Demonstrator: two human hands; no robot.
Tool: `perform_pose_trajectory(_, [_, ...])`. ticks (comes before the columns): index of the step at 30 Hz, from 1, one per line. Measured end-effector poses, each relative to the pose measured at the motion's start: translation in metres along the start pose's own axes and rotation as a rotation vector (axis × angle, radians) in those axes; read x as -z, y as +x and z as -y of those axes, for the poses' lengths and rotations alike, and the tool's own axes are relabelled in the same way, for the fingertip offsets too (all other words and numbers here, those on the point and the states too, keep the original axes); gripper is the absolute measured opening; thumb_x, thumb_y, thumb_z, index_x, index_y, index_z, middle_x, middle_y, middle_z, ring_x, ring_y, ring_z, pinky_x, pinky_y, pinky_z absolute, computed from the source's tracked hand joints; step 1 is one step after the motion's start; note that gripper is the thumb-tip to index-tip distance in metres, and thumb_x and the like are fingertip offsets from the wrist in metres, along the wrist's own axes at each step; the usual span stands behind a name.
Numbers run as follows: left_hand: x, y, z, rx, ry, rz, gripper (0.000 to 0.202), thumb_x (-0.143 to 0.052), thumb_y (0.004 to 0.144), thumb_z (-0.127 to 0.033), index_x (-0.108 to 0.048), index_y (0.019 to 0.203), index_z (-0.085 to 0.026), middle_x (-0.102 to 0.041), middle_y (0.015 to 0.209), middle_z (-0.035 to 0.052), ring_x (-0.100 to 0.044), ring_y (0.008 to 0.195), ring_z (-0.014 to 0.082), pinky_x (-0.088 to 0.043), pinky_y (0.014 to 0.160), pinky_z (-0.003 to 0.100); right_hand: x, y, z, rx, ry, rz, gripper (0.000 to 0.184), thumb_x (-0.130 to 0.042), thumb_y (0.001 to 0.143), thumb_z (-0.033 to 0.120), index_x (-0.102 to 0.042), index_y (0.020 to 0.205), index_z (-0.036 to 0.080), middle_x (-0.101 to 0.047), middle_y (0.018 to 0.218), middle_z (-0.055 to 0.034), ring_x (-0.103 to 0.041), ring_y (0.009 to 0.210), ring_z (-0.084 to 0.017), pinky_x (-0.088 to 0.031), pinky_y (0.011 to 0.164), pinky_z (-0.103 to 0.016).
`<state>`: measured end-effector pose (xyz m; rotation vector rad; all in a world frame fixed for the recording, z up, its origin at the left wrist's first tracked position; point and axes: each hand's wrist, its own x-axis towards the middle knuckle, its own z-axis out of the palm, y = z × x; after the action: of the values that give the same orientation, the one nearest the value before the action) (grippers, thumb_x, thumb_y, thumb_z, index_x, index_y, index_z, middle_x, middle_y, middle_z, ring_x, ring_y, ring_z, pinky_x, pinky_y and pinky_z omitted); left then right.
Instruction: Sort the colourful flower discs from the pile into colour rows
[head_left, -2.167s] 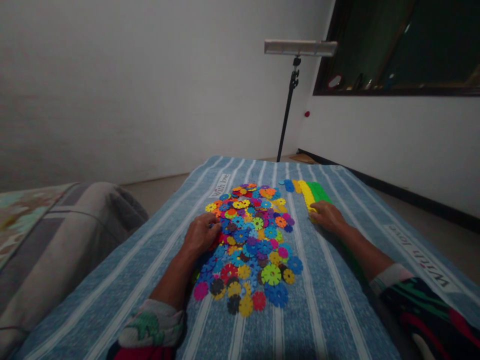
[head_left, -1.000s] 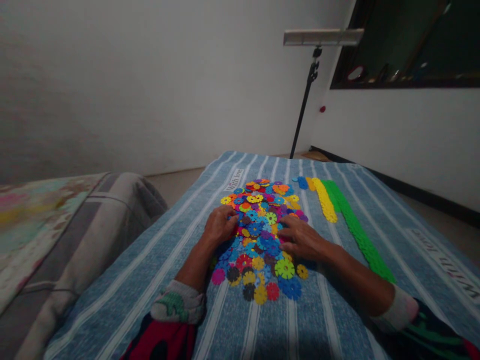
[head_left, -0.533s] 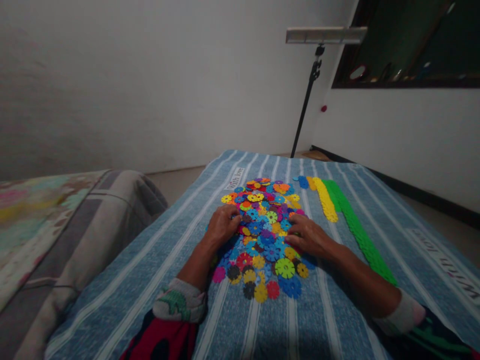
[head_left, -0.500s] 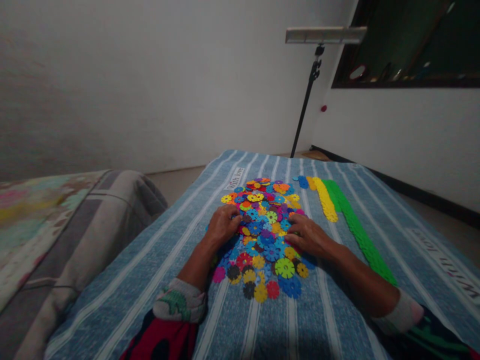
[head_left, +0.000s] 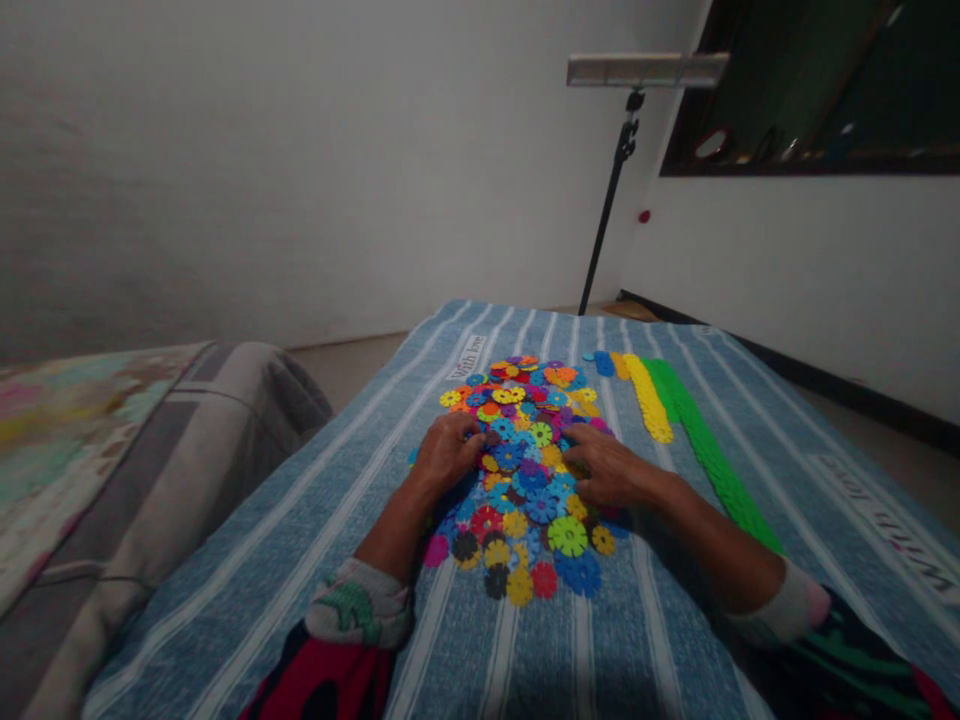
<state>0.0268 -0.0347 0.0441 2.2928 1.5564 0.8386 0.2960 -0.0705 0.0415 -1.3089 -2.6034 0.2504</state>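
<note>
A pile of plastic snowflake discs (head_left: 531, 475) in many colours lies on the striped cloth. At its left edge rests my left hand (head_left: 448, 455), fingers curled in and thumb against them; whatever they hold is hidden. A dark disc (head_left: 492, 438) lies by its thumb tip. Over the pile's right side reaches my right hand (head_left: 611, 466), its fingers apart and the index finger stretched toward the discs, with nothing visible in its grasp. To the right, sorted discs form overlapping rows: a long green row (head_left: 712, 455), a yellow row (head_left: 649, 400), and short orange (head_left: 621, 366) and blue (head_left: 604, 363) ones.
Blue cloth with white stripes (head_left: 337, 520) covers the table. On the left stands a surface draped with a grey blanket (head_left: 247, 400). Behind the table, a lamp on a black stand (head_left: 606, 210) rises near the wall, with a dark window (head_left: 817, 90) at the upper right.
My right hand has moved a little left, further over the pile, its index finger more extended. My left hand has stayed nearly still.
</note>
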Motion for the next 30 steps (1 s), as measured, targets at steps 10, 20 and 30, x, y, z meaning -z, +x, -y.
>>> perform_pose_trajectory(10, [0.000, 0.000, -0.002, -0.003, -0.008, 0.006, 0.021, -0.059, 0.080, -0.027, -0.067, 0.063, -0.017, -0.066, 0.073, 0.0037, -0.058, 0.073, 0.0166, -0.044, 0.071, 0.028, 0.007, 0.002, 0.002, -0.076, 0.052, 0.111, 0.028, -0.078, 0.058, 0.021, -0.067, 0.084, 0.018, -0.055, 0.122, -0.0122, -0.049, 0.113, -0.033, -0.042, 0.095, -0.045])
perform_pose_trajectory(20, [0.000, 0.000, -0.003, 0.008, -0.028, 0.010, 0.025, -0.061, 0.081, -0.030, -0.065, 0.058, -0.018, -0.065, 0.070, 0.0025, -0.057, 0.068, 0.0157, -0.044, 0.068, 0.028, -0.002, 0.006, -0.006, -0.067, 0.146, 0.095, 0.031, -0.082, 0.057, 0.021, -0.062, 0.081, 0.018, -0.055, 0.118, -0.0099, -0.049, 0.114, -0.030, -0.044, 0.094, -0.042])
perform_pose_trajectory(30, [0.000, 0.000, -0.004, 0.004, -0.020, 0.020, 0.025, -0.060, 0.080, -0.031, -0.066, 0.060, -0.018, -0.064, 0.070, 0.0028, -0.058, 0.070, 0.0167, -0.044, 0.069, 0.028, -0.005, 0.012, -0.013, -0.126, 0.492, -0.094, 0.015, -0.068, 0.065, 0.005, -0.062, 0.066, 0.019, -0.064, 0.110, -0.0072, -0.059, 0.111, -0.025, -0.046, 0.096, -0.042])
